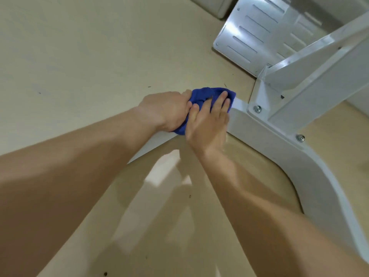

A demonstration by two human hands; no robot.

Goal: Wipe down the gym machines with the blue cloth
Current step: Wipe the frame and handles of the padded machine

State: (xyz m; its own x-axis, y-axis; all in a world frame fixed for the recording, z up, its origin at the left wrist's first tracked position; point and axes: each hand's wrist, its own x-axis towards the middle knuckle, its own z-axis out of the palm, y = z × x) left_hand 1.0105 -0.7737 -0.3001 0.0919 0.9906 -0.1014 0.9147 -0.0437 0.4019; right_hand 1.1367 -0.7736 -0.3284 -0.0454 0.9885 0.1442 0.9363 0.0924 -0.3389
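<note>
A pale beige floor (79,47) fills most of the view as a person, seen from a head-worn camera, cleans the low base of a white gym machine (279,156), whose frame sweeps from five o'clock up toward two o'clock. A slotted metal footplate (259,31) lies at one o'clock, just beyond the frame's upright joint. Both bare forearms reach in from the bottom edge to meet just above centre. There the left hand (165,110) grips one bunched end of the blue cloth (207,93), fingers curled round it, while the right hand (207,124) lies over the cloth with fingers straight, pressing it onto the narrow white floor bar (155,142) that runs toward seven o'clock. Two bolts (257,108) sit on the joint plate at three o'clock from the cloth. The wipe would likely go best with the flat hand keeping even pressure and the cloth wrapped over the bar's edges, drawn along its length, then worked into the corner around the bolt heads, where grime tends to collect. Dark specks (105,274) dot the floor nearby.
</note>
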